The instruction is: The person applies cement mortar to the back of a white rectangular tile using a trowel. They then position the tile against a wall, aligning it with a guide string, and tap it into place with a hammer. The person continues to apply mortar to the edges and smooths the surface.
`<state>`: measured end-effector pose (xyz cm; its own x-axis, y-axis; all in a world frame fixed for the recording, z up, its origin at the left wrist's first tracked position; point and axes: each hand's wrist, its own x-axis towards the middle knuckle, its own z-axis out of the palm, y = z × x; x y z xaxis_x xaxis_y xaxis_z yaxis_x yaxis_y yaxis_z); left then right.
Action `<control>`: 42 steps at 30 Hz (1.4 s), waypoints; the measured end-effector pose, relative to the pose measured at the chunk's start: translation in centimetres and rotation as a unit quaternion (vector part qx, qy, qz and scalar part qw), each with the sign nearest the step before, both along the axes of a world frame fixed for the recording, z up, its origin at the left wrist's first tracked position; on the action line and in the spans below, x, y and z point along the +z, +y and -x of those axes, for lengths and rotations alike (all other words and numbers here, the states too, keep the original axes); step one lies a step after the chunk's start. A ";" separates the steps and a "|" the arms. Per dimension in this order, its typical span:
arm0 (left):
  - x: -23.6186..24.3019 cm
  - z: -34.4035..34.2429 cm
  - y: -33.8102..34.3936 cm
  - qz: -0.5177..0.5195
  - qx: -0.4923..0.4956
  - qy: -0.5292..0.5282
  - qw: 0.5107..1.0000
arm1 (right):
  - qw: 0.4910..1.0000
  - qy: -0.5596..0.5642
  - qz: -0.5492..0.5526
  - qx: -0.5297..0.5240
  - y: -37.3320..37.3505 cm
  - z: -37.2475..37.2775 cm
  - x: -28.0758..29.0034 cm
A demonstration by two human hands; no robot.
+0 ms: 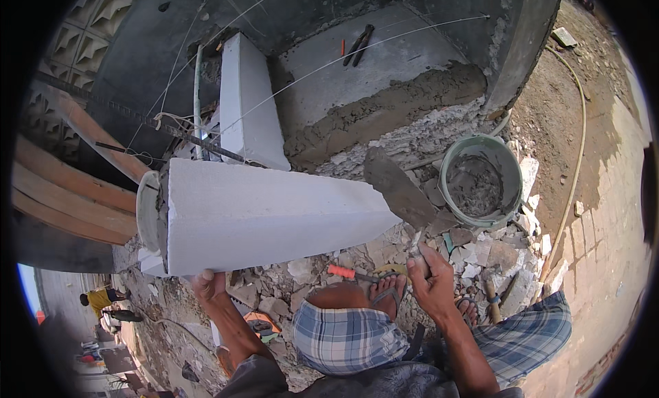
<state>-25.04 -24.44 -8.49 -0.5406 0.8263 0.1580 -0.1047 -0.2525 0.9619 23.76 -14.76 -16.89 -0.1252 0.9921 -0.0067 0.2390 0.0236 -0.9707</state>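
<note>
A long white lightweight concrete block [268,216] lies across the view before me, at the left and middle. My left hand [208,286] grips its lower left edge, with part of the fingers hidden behind the block. My right hand [432,278] is closed around the handle of a trowel [397,186]. The trowel's grey, mortar-smeared blade points up and left, by the block's right end. To the right of the blade stands a green bucket [517,185] with wet grey mortar [473,182] in it.
A bed of wet mortar [391,106] runs along the ledge, where pliers [359,44] lie. Another white block [250,99] stands behind. Strings [343,51] cross the work. Rubble [274,305], a red-handled tool [341,270] and a hammer [492,300] lie around my feet. A hose [582,123] runs at right.
</note>
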 end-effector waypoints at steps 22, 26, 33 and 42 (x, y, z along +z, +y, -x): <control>0.5 -5.4 1.0 0.014 -0.012 0.012 1.000 | 0.990 -0.042 -0.135 0.002 0.1 5.2 6.3; 1.1 -6.8 1.6 -0.004 0.010 0.013 1.000 | 0.974 -0.092 -0.208 0.001 -2.2 4.9 4.7; 2.1 -7.2 2.0 0.012 -0.020 -0.012 1.000 | 0.991 -0.114 -0.060 0.035 0.0 0.5 9.5; 2.4 -8.5 1.4 0.040 0.001 -0.005 0.999 | 0.978 -0.098 -0.142 0.113 0.4 3.3 16.1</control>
<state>-16.55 -22.99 -6.06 -0.5434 0.8350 0.0866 -0.1139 -0.1755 0.9779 20.46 -14.32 -0.83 -0.3664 0.9043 0.2191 0.3775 0.3597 -0.8533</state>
